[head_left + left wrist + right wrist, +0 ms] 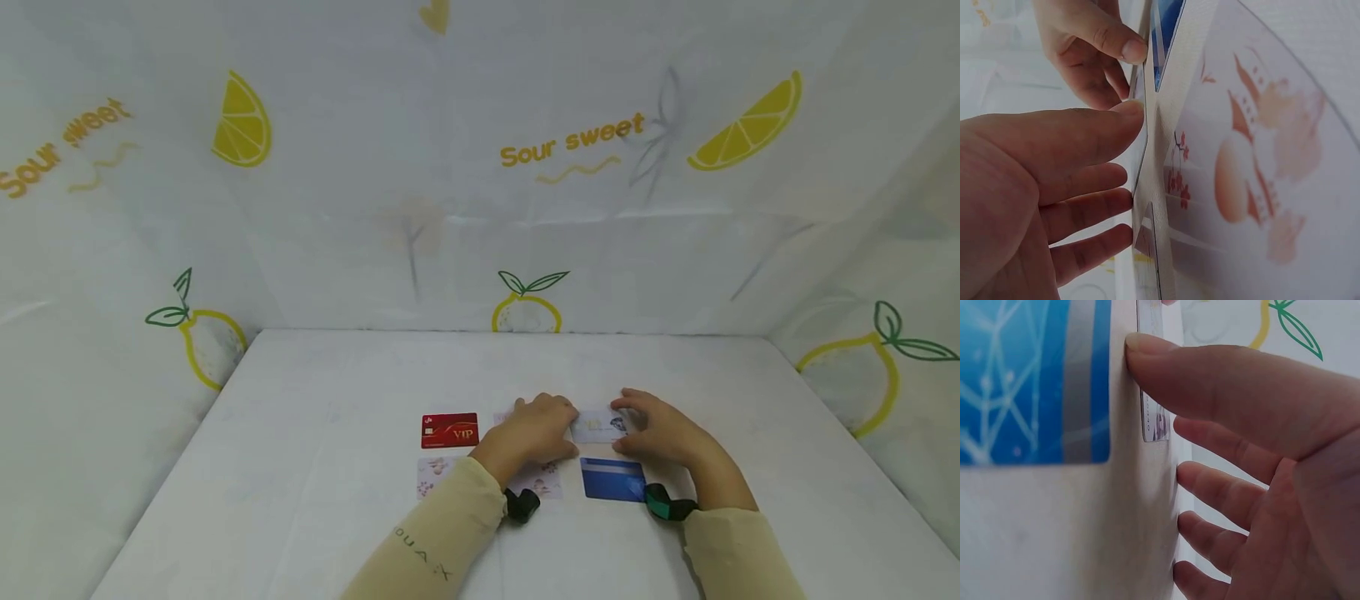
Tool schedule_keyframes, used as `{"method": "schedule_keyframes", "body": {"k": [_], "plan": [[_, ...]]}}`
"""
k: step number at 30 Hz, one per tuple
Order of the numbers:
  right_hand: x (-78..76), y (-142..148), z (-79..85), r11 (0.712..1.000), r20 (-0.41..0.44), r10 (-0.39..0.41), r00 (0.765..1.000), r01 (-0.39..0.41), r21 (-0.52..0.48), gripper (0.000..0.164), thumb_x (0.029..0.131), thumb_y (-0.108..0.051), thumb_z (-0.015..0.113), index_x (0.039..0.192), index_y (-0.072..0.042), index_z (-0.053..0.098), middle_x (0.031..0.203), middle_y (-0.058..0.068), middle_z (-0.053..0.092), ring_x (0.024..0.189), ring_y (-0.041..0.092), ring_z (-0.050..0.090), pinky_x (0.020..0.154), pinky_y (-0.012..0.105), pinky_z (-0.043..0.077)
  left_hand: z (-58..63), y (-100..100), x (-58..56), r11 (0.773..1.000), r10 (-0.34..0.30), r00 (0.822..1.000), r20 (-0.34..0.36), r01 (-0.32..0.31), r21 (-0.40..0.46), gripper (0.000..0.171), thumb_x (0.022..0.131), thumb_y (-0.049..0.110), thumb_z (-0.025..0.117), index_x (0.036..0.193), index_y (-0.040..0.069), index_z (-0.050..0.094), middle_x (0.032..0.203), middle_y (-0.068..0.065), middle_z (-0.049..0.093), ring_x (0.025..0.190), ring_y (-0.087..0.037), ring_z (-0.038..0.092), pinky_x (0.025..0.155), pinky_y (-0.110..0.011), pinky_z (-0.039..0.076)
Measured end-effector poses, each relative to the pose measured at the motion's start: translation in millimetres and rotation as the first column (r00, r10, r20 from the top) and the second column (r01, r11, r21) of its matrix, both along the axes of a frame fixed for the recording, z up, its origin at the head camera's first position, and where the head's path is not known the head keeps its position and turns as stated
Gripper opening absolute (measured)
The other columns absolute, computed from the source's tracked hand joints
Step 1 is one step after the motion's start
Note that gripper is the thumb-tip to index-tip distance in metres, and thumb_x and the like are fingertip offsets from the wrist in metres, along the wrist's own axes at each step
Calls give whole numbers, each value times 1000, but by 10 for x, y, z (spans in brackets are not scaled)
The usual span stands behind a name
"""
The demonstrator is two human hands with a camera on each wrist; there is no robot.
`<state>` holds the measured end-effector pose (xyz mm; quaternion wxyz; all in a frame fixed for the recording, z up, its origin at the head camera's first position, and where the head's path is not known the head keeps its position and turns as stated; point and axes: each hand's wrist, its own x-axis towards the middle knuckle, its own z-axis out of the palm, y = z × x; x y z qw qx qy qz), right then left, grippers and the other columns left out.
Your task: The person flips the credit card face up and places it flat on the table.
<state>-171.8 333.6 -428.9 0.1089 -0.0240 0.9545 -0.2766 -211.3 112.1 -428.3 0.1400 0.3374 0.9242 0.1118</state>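
Observation:
A white card (596, 425) with a small dark picture lies flat between the two hands. My left hand (536, 429) reaches over the cards with its fingers spread, thumb and fingertips right at the white card's left edge. At its right edge, the fingers and thumb of my right hand (663, 433) are spread round the corners. Just nearer than the white card is a blue card (612, 480) with a grey stripe, below the right thumb. Under the left hand and wrist, a pale flowered card (1229, 156) shows large in the left wrist view; another behind it is mostly hidden.
To the left lies a red VIP card (450, 431), with a pale flowered card (435, 475) in front of it, partly covered by the left sleeve (442, 533). The white table (315, 467) backs onto a lemon-print cloth (337, 167).

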Motion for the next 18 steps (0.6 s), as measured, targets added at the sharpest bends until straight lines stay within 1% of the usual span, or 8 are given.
{"method": "schedule_keyframes", "body": {"k": [6,10,13,18], "plan": [[11,-20,30,1000,11,-11,1000,11,-1,64,77,-29,82,132,-6,58,155,27,30,142,53,22,108,70,24,-20,-5,-8,1000,-6,1000,-1,6,11,54,88,41,71,137,23,58,142,8,52,134,-16,45,110,-55,35],[5,-23,18,1000,17,-18,1000,18,0,63,78,-28,81,132,-6,59,155,27,29,142,53,22,108,70,23,-10,-7,12,1000,-14,1000,-7,14,8,54,88,42,71,137,24,57,141,8,53,132,-16,47,109,-53,36],[-7,-16,3,1000,14,-18,1000,19,-2,61,79,-28,81,131,-6,59,156,26,29,143,52,21,109,70,22,39,-6,45,999,-27,999,-26,28,19,55,87,44,72,137,27,56,139,6,54,129,-17,50,107,-51,38],[-22,-5,24,1000,33,-11,999,11,-8,61,80,-31,80,133,-9,57,157,27,27,143,52,19,109,71,20,143,1,97,996,-73,995,-75,76,45,54,84,46,75,132,28,60,135,5,56,122,-16,53,100,-42,46]]}}
